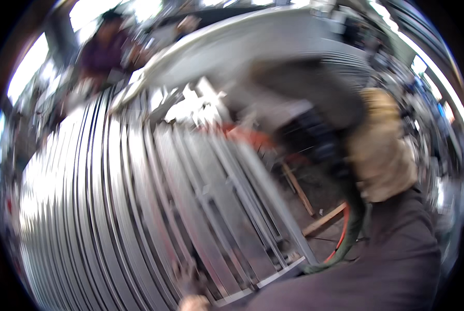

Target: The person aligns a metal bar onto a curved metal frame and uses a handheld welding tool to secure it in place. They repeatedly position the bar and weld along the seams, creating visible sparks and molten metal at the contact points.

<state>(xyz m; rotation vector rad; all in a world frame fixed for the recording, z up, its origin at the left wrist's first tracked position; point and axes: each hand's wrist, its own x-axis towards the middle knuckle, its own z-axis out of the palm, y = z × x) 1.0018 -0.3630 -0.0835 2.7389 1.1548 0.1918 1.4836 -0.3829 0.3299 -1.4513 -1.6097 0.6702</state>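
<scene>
Motion blur smears much of the picture. My right hand (315, 85), in a glove with a tan cuff (382, 145), reaches in from the right over the metal slats. It is closed around a dark tool (312, 137) whose exact kind is too blurred to make out. From that tool a thick green hose (354, 207) loops down to the frame's near corner. At the lower middle my left hand (189, 279), in a dark glove, lies with its fingers apart on the long grey metal slats (120, 207).
Beyond the slats arches a large pale curved panel (216, 41), with white scraps (195, 106) before it. Wooden strips (322, 222) and an orange cable (344, 233) lie below on the right. Another person (105, 49) stands at the far left.
</scene>
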